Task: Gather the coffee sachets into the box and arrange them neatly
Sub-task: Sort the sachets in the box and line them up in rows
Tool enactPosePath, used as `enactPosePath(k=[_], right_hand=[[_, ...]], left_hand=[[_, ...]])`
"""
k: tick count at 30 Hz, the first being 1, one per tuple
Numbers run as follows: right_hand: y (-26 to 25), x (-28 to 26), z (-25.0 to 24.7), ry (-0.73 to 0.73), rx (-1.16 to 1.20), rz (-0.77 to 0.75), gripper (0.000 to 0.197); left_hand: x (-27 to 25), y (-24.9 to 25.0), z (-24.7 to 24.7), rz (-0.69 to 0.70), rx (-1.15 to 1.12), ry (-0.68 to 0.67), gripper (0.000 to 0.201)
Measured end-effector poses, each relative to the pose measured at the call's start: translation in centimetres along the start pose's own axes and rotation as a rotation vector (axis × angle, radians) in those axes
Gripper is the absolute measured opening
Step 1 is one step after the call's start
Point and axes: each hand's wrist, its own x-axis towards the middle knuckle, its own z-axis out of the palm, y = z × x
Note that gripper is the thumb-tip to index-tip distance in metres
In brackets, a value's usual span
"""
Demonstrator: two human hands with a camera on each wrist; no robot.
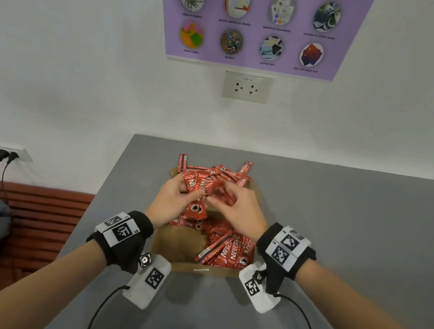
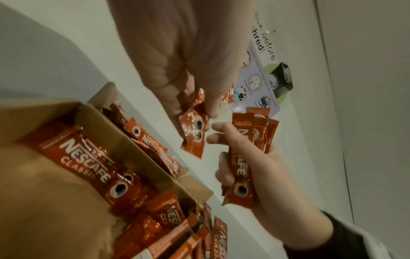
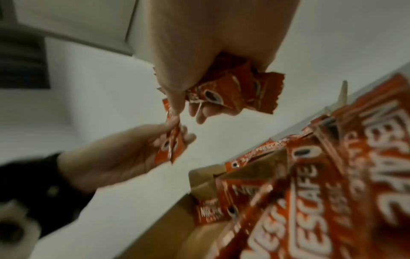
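Both hands (left [image 1: 175,200], right [image 1: 240,209]) hold sachets [image 1: 198,185] lengthwise away.

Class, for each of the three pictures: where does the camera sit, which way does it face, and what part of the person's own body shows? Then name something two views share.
Head: worn on the head, facing forward and down at the box on the grey table; both forearms, left hand and right hand show.
Left wrist: under the left hand, looking along the fingers; right hand opposite.
Right wrist: under the right hand, blurred; left hand opposite.
Shared: all show both hands holding red sachets over the box.
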Motion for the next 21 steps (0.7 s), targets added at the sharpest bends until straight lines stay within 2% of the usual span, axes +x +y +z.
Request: enactPosePath(k=[2, 4, 8, 12, 13, 15, 18, 21], right_hand=[[0.0, -0.4, 1.0, -0.013, -0.019, -0.008, 0.025], [0.0, -0.4, 1.6, 0.034, 0.017, 0.044, 0.025], [-0.8, -0.4, 2.1, 0.055, 0.275, 0.161, 0.011], [-1.9, 0.1, 2.1, 0.033, 0.319, 0.189, 0.011], [-1.9, 0.3, 2.0, 0.027, 0.287, 0.189, 0.011], [-1.4, 1.0, 1.8, 0.006, 0.184, 0.201, 0.011], [-0.6, 1.7, 1.8, -0.164, -0.098, 0.187, 0.011], [-0.7, 1.9, 2.6, -0.345, -0.438, 0.105, 0.017]], left_hand=[[-0.1, -0.4, 0.2, 0.022, 0.012, 0.055, 0.019], [-0.2, -0.8, 0.5, 0.022, -0.013, 0.103, 0.017], [-0.5, -0.9, 0.8, 0.067, -0.009, 0.162, 0.010], [-1.0, -0.5, 0.6, -0.009, 0.022, 0.044, 0.022], [-1.1, -0.5, 0.6, -0.013, 0.034, 0.031, 0.023], [-1.1, -0.6, 0.3, 0.027, 0.096, 0.086, 0.018], [-0.9, -0.9, -1.1, 0.065, 0.155, 0.182, 0.007], [-0.6, -1.3, -2.7, 0.093, 0.392, 0.061, 0.016]])
